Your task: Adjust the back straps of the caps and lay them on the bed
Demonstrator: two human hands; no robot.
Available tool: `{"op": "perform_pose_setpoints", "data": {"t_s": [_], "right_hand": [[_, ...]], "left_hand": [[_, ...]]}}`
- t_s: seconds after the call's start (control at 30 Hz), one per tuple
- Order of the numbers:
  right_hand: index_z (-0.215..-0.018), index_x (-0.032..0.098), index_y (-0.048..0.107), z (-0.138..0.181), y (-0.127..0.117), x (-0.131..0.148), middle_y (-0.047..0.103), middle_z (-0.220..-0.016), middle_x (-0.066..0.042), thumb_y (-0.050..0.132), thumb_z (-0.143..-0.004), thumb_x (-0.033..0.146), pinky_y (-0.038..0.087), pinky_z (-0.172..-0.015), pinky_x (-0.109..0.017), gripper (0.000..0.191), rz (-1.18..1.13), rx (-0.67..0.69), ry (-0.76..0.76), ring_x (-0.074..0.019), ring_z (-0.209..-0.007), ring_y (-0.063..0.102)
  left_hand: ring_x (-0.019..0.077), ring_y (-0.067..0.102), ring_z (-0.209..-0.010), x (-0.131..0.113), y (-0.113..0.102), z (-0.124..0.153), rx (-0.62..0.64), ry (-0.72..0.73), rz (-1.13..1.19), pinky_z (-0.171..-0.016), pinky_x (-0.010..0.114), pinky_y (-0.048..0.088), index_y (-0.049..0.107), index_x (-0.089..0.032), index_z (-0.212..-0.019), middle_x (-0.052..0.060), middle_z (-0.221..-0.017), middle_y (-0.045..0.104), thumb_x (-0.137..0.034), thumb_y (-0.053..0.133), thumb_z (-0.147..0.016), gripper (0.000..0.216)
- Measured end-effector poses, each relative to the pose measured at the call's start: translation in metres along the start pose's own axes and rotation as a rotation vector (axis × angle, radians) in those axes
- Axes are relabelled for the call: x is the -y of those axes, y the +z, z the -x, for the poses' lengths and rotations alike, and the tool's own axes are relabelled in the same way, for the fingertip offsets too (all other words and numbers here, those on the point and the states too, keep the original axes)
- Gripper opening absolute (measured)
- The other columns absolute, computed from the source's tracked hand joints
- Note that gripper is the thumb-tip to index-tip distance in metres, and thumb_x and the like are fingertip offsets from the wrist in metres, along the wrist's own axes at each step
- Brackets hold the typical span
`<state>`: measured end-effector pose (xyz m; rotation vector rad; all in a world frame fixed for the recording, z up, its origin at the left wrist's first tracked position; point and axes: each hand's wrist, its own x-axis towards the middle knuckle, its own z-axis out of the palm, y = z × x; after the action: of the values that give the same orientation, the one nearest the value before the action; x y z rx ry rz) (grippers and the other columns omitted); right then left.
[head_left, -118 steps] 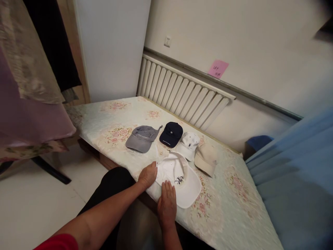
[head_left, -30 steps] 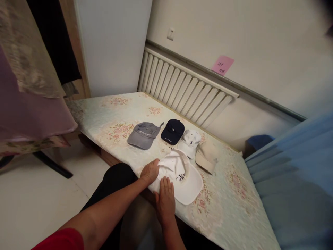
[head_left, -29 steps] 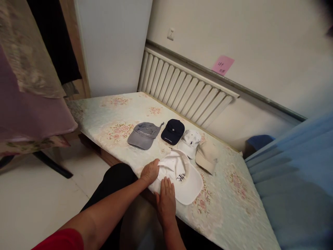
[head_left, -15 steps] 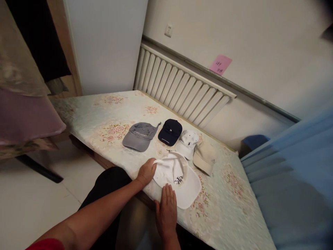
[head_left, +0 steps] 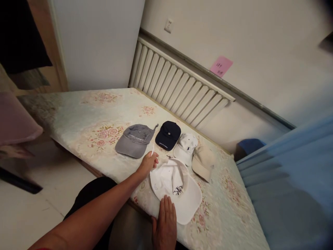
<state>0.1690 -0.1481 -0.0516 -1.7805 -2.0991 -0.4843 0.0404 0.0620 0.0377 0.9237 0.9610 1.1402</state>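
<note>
A white baseball cap [head_left: 166, 178] lies upturned near the front edge of the bed, its dark monogram showing and its brim toward the lower right. Just left of it, my left hand [head_left: 148, 165] is closed on the cap's white strap [head_left: 153, 149], whose free end sticks up above the fingers. My right hand [head_left: 165, 222] lies flat with fingers stretched out, touching the cap's near edge. Behind are a grey cap [head_left: 135, 140], a navy cap [head_left: 168, 135], a white cap with a small dark logo [head_left: 185, 147] and a beige cap [head_left: 203, 163].
The caps rest on a bed with a pale floral cover [head_left: 125, 107]. A radiator [head_left: 179, 86] runs along the wall behind it. A blue curtain [head_left: 291, 173] hangs at the right, and a pink-covered seat or stool [head_left: 18, 119] stands at the left.
My left hand has moved up and slightly back from the cap, and the strap's end now points upward instead of arching over the cap. My right hand stays at the cap's edge.
</note>
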Motion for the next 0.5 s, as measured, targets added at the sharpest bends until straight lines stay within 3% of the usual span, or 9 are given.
{"op": "perform_pose_setpoints", "data": {"t_s": [0.17, 0.37, 0.5], "right_hand": [[-0.144, 0.011, 0.023, 0.000, 0.004, -0.002, 0.039, -0.143, -0.017, 0.052, -0.085, 0.027, 0.043, -0.096, -0.053, 0.068, 0.018, -0.038, -0.030, -0.0328, -0.132, 0.034], [-0.145, 0.010, 0.021, 0.002, 0.007, -0.005, 0.040, -0.142, -0.018, 0.055, -0.082, 0.026, 0.044, -0.095, -0.054, 0.074, 0.035, -0.028, -0.049, -0.0346, -0.130, 0.036], [-0.145, 0.011, 0.022, 0.001, 0.007, -0.005, 0.041, -0.141, -0.018, 0.056, -0.081, 0.025, 0.046, -0.092, -0.054, 0.073, 0.016, -0.046, -0.043, -0.0353, -0.128, 0.040]], "left_hand": [[0.0025, 0.026, -0.036, 0.001, -0.008, -0.016, 0.102, -0.182, 0.200, -0.038, 0.017, 0.020, 0.048, -0.016, -0.086, -0.006, -0.055, 0.047, -0.038, 0.052, -0.080, 0.023], [0.0015, 0.020, -0.035, 0.003, -0.009, -0.022, 0.147, -0.233, 0.413, -0.037, 0.018, 0.014, 0.047, -0.016, -0.085, -0.008, -0.049, 0.042, -0.068, 0.053, -0.073, 0.053], [0.0022, 0.017, -0.034, 0.009, -0.004, -0.025, 0.223, -0.231, 0.444, -0.037, 0.019, 0.013, 0.048, -0.016, -0.083, -0.010, -0.046, 0.036, -0.071, 0.044, -0.076, 0.056]]}}
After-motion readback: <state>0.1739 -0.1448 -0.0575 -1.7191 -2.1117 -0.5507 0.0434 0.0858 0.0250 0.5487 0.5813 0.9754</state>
